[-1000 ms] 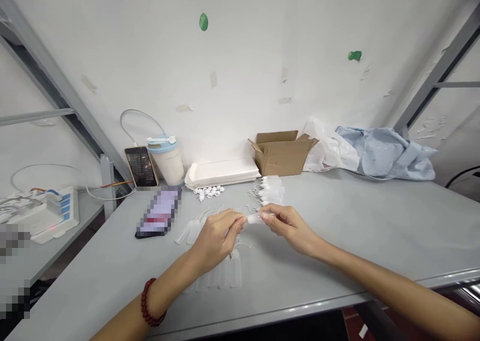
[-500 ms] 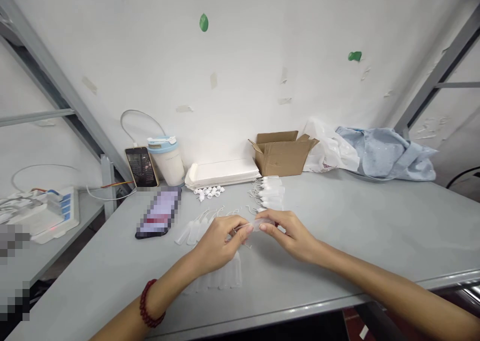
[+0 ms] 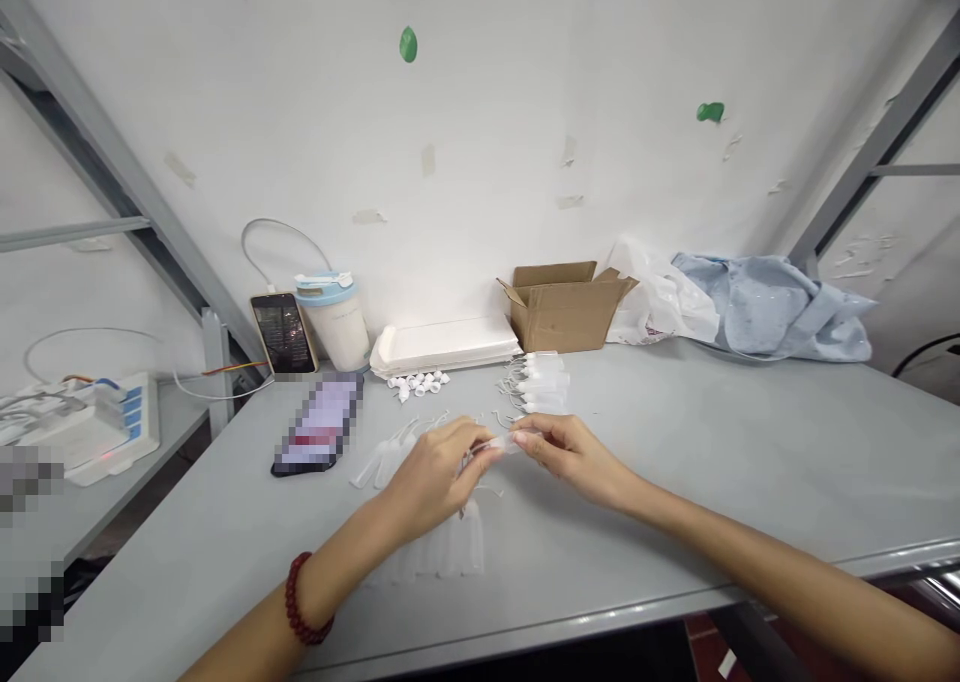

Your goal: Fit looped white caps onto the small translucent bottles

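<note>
Between my two hands, just above the grey table, is a small translucent plastic tube (image 3: 505,444). My left hand (image 3: 439,467) pinches its left end, where a thin white cord seems to run under the fingers. The right end sits in a pinch of my right hand (image 3: 576,462). Fingertips cover much of the tube. Similar corded tubes (image 3: 546,382) lie in a stack behind my right hand. More tubes (image 3: 379,460) lie by my left hand, partly hidden by it, and a row of clear tubes (image 3: 459,544) is below my left wrist.
Small white caps (image 3: 421,386) are heaped before a flat white stack (image 3: 450,344). Behind stand an open cardboard box (image 3: 566,314), a blue-lidded cup (image 3: 335,327) and an upright phone (image 3: 283,332). Another phone (image 3: 319,424) lies flat. A plastic bag (image 3: 660,297) and blue cloth (image 3: 772,307) are right.
My right hand has moved slightly left, and my fingertips are closer together around the tube. More of the tube is now covered.
</note>
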Available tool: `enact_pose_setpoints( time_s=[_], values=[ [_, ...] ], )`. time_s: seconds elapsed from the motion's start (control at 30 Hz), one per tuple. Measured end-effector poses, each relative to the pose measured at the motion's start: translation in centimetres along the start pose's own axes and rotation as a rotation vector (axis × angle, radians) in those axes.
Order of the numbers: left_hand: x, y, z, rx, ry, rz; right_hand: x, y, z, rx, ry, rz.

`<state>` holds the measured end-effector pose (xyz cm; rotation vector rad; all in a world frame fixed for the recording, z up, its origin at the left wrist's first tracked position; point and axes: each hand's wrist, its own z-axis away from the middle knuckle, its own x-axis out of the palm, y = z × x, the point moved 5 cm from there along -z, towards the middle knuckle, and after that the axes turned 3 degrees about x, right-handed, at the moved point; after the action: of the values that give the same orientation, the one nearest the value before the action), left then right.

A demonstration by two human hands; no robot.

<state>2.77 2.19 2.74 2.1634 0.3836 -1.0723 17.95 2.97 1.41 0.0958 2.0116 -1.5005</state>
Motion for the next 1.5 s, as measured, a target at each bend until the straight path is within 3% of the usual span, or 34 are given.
enact_pose_setpoints(
  time_s=[0.2,0.33,0.43,0.57,0.87,1.03,1.1,1.23,1.33,1.5],
  values=[
    [-2.7,-4.6,-0.5,-0.146,0.141,-0.22,-1.3,1.4,-0.8,-0.068,0.161,0.631],
    [-2.4,-7.4,-0.7,-0.139,0.083,-0.357,-1.8,2.5,-1.3,0.011,0.164,1.016],
    [-1.9,-8.5,-0.7,-0.158,0.016,-0.414,-1.8,2.6,-1.5,-0.009,0.173,1.114],
    [-1.6,-9.3,-0.7,-0.216,-0.043,-0.438,-1.8,2.3,-1.5,-0.056,0.228,1.112],
    [-1.1,-9.9,-0.7,-0.23,-0.087,-0.413,-1.4,1.8,-1.1,-0.093,0.222,1.116],
    [-0.9,-9.9,-0.9,-0.247,-0.101,-0.407,-0.5,0.7,-0.7,-0.258,0.241,1.024],
    [-0.8,-9.9,-0.9,-0.251,-0.105,-0.409,0.4,-0.2,-0.1,-0.378,0.161,0.904],
    [-0.6,-9.9,-1.1,-0.249,-0.112,-0.414,2.7,-2.3,1.6,-0.529,-0.128,0.679],
    [-0.5,-9.9,-1.3,-0.24,-0.112,-0.418,4.1,-3.1,2.7,-0.54,-0.268,0.652],
    [-0.6,-9.8,-1.5,-0.231,-0.114,-0.413,5.0,-3.0,3.0,-0.528,-0.374,0.691]
  ],
)
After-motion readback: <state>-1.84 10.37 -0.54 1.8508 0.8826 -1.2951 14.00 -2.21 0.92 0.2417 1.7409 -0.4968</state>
